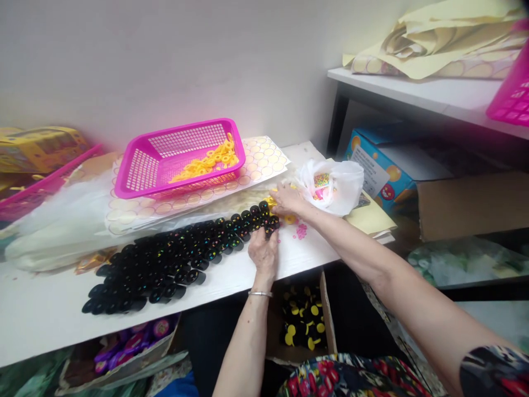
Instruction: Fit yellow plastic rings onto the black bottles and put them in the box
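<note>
- Cups (or caps; too small to settle) are standing packed together on the white table, black, with coloured specks, spreading from the lower left of the frame to its centre.
- Left hand, at the centre of the frame, is resting against the near side of the group's right end; fingers are bending and touching the black pieces. Cannot tell whether thumb and fingers are pinching one.
- Right hand, just above and to the right, is lying palm down over small yellow pieces, fingers loosely together. Fingertip grip is not showing clearly, so pinch or no pinch: cannot tell.
- Pink bits are lying loose below the right hand; a white plastic bag holding coloured bits is sitting just to its right.
- Pink basket is standing upper left of centre, with yellow rings gathering toward its right side.
- Step in hand, as judged: the group's right end is being worked, left hand apparently steadying, right hand apparently picking.
- Next move, as judged, is calling for a fine pick of one yellow piece, with the left hand keeping neighbouring cups from tipping.
</note>
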A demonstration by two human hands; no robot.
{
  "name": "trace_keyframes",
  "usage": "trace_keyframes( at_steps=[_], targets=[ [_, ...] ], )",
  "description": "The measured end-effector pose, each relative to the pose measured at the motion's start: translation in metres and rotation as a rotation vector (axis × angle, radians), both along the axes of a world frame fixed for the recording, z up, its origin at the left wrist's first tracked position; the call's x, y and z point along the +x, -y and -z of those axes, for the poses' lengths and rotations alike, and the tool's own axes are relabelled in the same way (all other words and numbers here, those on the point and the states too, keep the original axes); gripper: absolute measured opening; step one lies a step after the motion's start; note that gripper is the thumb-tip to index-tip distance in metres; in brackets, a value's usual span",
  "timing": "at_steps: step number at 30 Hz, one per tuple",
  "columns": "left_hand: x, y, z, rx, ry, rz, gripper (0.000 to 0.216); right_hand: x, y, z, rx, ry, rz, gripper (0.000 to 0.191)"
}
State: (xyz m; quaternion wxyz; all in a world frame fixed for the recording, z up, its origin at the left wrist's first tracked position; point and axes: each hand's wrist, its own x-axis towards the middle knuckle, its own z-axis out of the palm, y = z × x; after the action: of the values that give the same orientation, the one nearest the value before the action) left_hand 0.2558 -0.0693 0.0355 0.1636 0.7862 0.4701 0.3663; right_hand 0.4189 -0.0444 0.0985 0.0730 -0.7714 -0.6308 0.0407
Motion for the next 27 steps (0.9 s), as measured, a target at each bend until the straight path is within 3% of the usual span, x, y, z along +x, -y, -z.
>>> trace_keyframes(
  at_steps=[3,7,13,19,27],
  targets=[
    [-0.005,0.003,0.001,-0.010,0.070,0.002,0.017,0.004,0.003,-0.001,0.005,-0.082,0.069,0.050],
    [-0.019,0.009,0.005,-0.198,0.241,-0.006,0.021,0.007,0.011,0.000,0.094,-0.167,0.083,0.059],
    [-0.032,0.014,0.009,-0.352,0.328,0.005,0.029,0.006,0.019,0.007,0.249,-0.200,0.062,0.032],
    [-0.036,0.019,0.013,-0.449,0.439,0.020,0.030,0.008,0.051,0.007,0.467,-0.278,0.120,0.027],
    [-0.024,0.037,0.014,-0.561,0.479,0.173,0.035,-0.013,0.132,0.056,0.401,-0.471,0.130,0.020]
  ],
)
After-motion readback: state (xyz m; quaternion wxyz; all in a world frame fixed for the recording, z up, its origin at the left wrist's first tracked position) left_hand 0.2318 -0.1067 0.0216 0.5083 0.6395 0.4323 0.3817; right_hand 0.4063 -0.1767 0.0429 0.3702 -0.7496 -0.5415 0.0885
